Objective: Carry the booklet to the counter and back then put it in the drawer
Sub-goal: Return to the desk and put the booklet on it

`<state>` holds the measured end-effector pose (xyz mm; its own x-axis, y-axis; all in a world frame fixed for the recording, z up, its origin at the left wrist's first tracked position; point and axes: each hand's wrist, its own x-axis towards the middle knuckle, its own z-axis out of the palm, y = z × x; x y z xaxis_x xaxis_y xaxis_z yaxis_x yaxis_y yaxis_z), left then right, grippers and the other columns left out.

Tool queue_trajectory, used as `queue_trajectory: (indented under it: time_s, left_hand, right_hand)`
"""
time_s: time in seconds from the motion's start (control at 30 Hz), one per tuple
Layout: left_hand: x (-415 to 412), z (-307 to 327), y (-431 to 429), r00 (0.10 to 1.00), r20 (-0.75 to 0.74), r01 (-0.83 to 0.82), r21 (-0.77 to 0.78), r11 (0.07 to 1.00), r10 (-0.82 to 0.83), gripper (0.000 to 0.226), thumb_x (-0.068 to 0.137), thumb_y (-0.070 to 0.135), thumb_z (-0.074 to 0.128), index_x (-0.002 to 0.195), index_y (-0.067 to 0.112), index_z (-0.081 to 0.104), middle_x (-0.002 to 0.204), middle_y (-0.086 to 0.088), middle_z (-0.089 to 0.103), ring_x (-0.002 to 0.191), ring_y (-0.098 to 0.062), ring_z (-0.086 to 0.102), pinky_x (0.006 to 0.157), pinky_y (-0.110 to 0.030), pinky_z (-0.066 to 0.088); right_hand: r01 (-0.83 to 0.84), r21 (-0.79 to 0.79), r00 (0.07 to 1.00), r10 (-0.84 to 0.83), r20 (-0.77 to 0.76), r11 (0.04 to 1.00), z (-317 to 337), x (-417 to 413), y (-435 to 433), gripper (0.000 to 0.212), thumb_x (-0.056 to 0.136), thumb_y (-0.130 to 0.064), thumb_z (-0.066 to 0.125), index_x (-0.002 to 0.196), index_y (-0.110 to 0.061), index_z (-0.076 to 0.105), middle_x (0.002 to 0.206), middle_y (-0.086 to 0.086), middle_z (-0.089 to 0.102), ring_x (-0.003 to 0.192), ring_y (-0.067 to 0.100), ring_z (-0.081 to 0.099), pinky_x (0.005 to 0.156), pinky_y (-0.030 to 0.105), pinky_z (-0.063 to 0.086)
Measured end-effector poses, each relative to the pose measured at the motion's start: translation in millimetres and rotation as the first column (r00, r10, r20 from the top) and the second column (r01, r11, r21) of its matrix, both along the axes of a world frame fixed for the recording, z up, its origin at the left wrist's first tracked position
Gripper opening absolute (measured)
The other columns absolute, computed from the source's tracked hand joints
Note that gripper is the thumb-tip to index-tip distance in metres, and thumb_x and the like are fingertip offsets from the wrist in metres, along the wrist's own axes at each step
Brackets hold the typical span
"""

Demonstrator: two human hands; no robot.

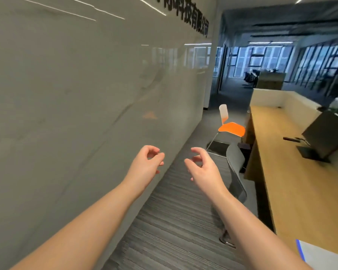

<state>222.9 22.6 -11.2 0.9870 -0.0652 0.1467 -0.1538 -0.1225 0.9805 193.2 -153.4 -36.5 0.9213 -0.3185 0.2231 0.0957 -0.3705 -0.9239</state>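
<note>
booklet (324,256) on desk (293,184), two empty hands (146,162) (201,166), two chairs (230,127) (236,172)

Two bare forearms reach forward from the bottom of the frame toward its centre. The left hand (147,162) and right hand (201,165) hang in the air side by side, a little apart, empty. Each has its fingers loosely curled inward, thumb near the fingertips, grip unclosed.

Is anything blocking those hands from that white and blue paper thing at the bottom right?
Nothing visible does. Both the left hand and right hand are empty, held over carpet; the white and blue sheet lies uncovered on the desk.
</note>
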Motion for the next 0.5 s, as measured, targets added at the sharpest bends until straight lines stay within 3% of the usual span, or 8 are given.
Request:
queue_trajectory:
  time_s: [0.1,0.23,0.5]
  left_hand:
    - [56,4,-31,0.991,0.017,0.129,0.022,0.991,-0.13,0.015,0.099,0.018,0.061,0.111,0.01,0.06,0.1,0.001,0.064,0.088,-0.016,0.072,0.075,-0.032,0.057]
    - [109,7,-94,0.946,0.004,0.324,0.029,0.946,-0.324,0.012,0.097,0.024,0.062,0.109,0.019,0.061,0.105,0.002,0.067,0.096,-0.017,0.073,0.085,-0.04,0.061]
    - [172,4,-252,0.779,0.042,0.621,0.079,0.779,-0.625,0.011,0.099,0.026,0.061,0.11,0.024,0.06,0.111,0.001,0.066,0.099,-0.015,0.071,0.086,-0.039,0.061]
  right_hand:
    - [0.138,-0.034,0.99,-0.137,0.019,0.99,7,33,-27,0.04,0.096,-0.033,0.064,0.135,-0.036,0.055,0.111,-0.004,0.064,0.09,0.018,0.067,0.082,0.046,0.062]
    - [0.322,-0.04,0.947,-0.322,0.012,0.946,12,55,-75,0.041,0.096,-0.037,0.064,0.136,-0.038,0.055,0.112,-0.006,0.062,0.086,0.011,0.063,0.082,0.044,0.062]
    - [0.633,-0.062,0.774,-0.632,0.04,0.772,9,73,-197,0.041,0.097,-0.035,0.063,0.137,-0.034,0.055,0.112,-0.002,0.064,0.098,0.021,0.067,0.088,0.048,0.061]
